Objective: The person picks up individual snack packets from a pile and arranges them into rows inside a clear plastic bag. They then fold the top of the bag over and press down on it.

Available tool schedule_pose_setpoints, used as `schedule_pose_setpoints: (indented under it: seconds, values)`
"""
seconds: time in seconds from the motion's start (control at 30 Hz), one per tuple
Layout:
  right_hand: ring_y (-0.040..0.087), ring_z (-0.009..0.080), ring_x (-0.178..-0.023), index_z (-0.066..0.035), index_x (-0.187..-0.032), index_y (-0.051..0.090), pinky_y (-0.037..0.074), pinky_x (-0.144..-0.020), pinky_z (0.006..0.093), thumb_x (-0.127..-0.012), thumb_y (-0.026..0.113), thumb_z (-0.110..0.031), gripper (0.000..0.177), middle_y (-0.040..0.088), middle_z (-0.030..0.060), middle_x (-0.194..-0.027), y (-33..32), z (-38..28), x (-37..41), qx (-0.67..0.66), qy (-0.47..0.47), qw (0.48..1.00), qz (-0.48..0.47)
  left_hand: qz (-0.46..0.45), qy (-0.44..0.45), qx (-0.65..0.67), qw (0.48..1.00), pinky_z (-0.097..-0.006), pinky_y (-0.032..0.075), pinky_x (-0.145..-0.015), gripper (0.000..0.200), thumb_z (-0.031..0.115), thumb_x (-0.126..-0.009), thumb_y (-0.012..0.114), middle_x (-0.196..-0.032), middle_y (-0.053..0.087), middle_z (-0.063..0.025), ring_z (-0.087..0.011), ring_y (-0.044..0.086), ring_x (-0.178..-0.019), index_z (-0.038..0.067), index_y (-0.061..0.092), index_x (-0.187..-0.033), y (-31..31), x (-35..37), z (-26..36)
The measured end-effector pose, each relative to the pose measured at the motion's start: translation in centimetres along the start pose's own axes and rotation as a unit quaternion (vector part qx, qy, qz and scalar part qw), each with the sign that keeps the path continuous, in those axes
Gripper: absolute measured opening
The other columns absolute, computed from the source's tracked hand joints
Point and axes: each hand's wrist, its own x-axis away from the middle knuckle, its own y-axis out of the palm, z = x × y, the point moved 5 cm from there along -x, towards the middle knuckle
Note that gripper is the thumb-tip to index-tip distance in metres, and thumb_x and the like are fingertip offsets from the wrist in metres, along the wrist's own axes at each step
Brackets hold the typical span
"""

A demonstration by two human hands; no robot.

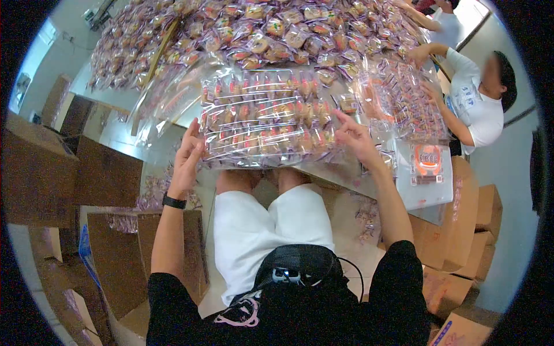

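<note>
In front of me is a large clear plastic bag (pixel 262 118) packed with rows of small wrapped snacks, at the near edge of the table and tilted a little towards me. My left hand (pixel 187 154) is closed on its left edge, thumb on the near side. At the right end my right hand (pixel 355 139) grips the film, its index finger stretched towards the snacks. Loose clear film (pixel 173 95) spreads beyond the bag's left side. The undersides of both hands' grips are hidden.
A big heap of wrapped snacks (pixel 277 32) covers the table behind. Another filled bag (pixel 407 98) and flat printed bags (pixel 426 164) are on the right. A co-worker (pixel 476 95) handles that filled bag; another person stands farther back. Cardboard boxes (pixel 118 259) stand on both sides.
</note>
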Motion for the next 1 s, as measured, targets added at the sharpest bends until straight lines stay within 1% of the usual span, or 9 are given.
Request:
schedule_pose_setpoints:
  seconds: [0.1,0.2,0.23,0.33,0.43,0.57,0.73,0.83,1.0]
  values:
    - [0.052,0.016,-0.133,-0.005,-0.089,0.069,0.043,-0.098,0.0297,-0.094,0.075,-0.023,0.019,0.031,0.0236,-0.166,0.4,1.2,-1.8,-0.023,0.031,0.999,-0.008,-0.004,-0.013,-0.012,1.0,-0.0473,0.027,-0.121,0.024,0.028,-0.106,0.058,-0.171,0.021,-0.0177,-0.0318,0.021,-0.157,0.007,0.065,-0.097,0.1,-1.2,-0.3]
    - [0.061,0.0056,-0.109,-0.01,-0.087,0.066,0.046,-0.079,0.0289,-0.096,0.072,-0.022,0.017,0.021,0.0184,-0.171,0.8,0.6,-3.4,-0.031,0.045,0.998,-0.016,-0.004,0.031,-0.102,0.994,-0.042,0.034,-0.115,0.027,0.03,-0.107,0.057,-0.165,0.032,-0.0173,-0.0272,0.04,-0.144,0.008,0.064,-0.095,0.1,-2.3,0.5]
    - [0.059,0.0091,-0.116,-0.008,-0.089,0.066,0.046,-0.084,0.0294,-0.097,0.072,-0.024,0.018,0.026,0.018,-0.169,0.5,1.3,-4.0,0.021,0.02,0.999,-0.013,-0.003,0.05,-0.143,0.988,-0.0394,0.037,-0.112,0.028,0.031,-0.107,0.057,-0.163,0.037,-0.0168,-0.0247,0.049,-0.138,0.007,0.063,-0.094,0.2,-2.5,0.9]
    - [0.053,0.018,-0.132,-0.006,-0.093,0.065,0.046,-0.1,0.0329,-0.098,0.071,-0.026,0.021,0.036,0.0171,-0.165,0.9,0.9,-5.4,0.173,-0.074,0.982,0.012,-0.02,-0.078,-0.04,0.996,-0.03,0.043,-0.095,0.033,0.032,-0.108,0.055,-0.129,0.06,-0.0064,-0.0124,0.056,-0.099,0.002,0.065,-0.116,-0.6,-3.4,-0.9]
    - [0.046,0.0281,-0.141,-0.005,-0.094,0.069,0.034,-0.117,0.0435,-0.093,0.076,-0.025,0.022,0.051,0.0189,-0.151,0.8,0.4,-6.0,0.24,-0.048,0.969,0.032,-0.004,-0.08,-0.084,0.993,-0.0228,0.04,-0.08,0.055,0.033,-0.109,0.055,-0.098,0.053,0.0039,-0.007,0.042,-0.08,-0.004,0.047,-0.149,-0.4,-3.8,0.2]
    - [0.054,0.0309,-0.131,-0.004,-0.096,0.069,0.038,-0.113,0.0428,-0.095,0.074,-0.026,0.023,0.06,0.0183,-0.134,0.7,2.0,-6.8,0.109,-0.123,0.983,0.077,-0.019,-0.109,-0.103,0.989,-0.0203,0.038,-0.075,0.064,0.032,-0.11,0.051,-0.089,0.045,0.0064,-0.0047,0.041,-0.08,-0.001,0.029,-0.161,0.1,-4.0,0.6]
    - [0.061,0.0308,-0.119,-0.003,-0.098,0.068,0.045,-0.103,0.0411,-0.099,0.069,-0.029,0.026,0.066,0.0196,-0.121,0.0,0.9,-7.1,0.153,-0.023,0.987,0.045,0.009,-0.098,-0.149,0.984,-0.0212,0.034,-0.066,0.056,0.032,-0.111,0.049,-0.085,0.042,0.0065,-0.005,0.037,-0.074,0.001,0.04,-0.157,0.0,-4.6,0.3]
    - [0.064,0.0311,-0.107,-0.002,-0.099,0.068,0.048,-0.092,0.0406,-0.099,0.068,-0.032,0.03,0.068,0.017,-0.115,0.0,0.4,-6.9,0.302,-0.193,0.929,0.097,0.004,-0.083,-0.168,0.982,-0.0222,0.032,-0.063,0.055,0.033,-0.111,0.049,-0.082,0.041,0.0061,-0.0052,0.035,-0.072,0.0,0.043,-0.155,-0.1,-4.5,0.3]
    - [0.064,0.0221,-0.096,-0.001,-0.1,0.069,0.049,-0.083,0.0347,-0.098,0.069,-0.025,0.024,0.067,0.0129,-0.103,0.6,-0.4,-7.2,0.266,-0.113,0.956,0.052,0.021,-0.076,-0.182,0.98,-0.0228,0.032,-0.064,0.049,0.031,-0.111,0.049,-0.081,0.042,0.0059,-0.0061,0.036,-0.072,0.001,0.051,-0.15,-1.8,-4.6,-0.6]
